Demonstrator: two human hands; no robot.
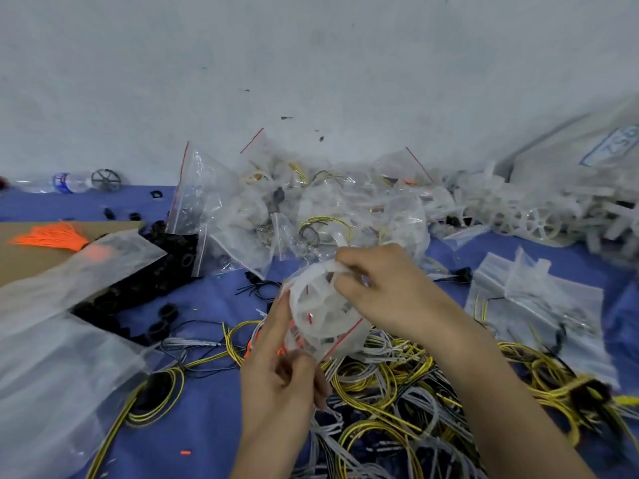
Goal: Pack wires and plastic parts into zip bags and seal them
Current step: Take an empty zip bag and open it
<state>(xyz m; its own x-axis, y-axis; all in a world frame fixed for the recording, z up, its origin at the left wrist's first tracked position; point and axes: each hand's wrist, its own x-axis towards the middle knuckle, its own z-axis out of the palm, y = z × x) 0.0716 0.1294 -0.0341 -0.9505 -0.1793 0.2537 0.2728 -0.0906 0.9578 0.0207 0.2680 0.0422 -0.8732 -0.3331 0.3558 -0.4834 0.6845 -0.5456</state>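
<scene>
Zip bag [340, 335] with a red seal line sits at the frame's centre, holding a white plastic wheel [313, 302], above yellow and grey wires [380, 392] on blue cloth [207, 426]. The left hand [280, 385] pinches its lower edge; the right hand [387, 292] pinches its top. Upper right, a blue-bordered label [613, 146] is too blurred to read, as is the bottle [69, 182] label at left.

two hands, left hand [276, 385] and right hand [387, 288], both on one zip bag [325, 316], one water bottle [65, 182], one dark wheel [106, 180], one orange bundle [52, 236], one cardboard sheet [20, 257], loose wires [380, 392] and packed bags [311, 209], honestly way too many to count
</scene>
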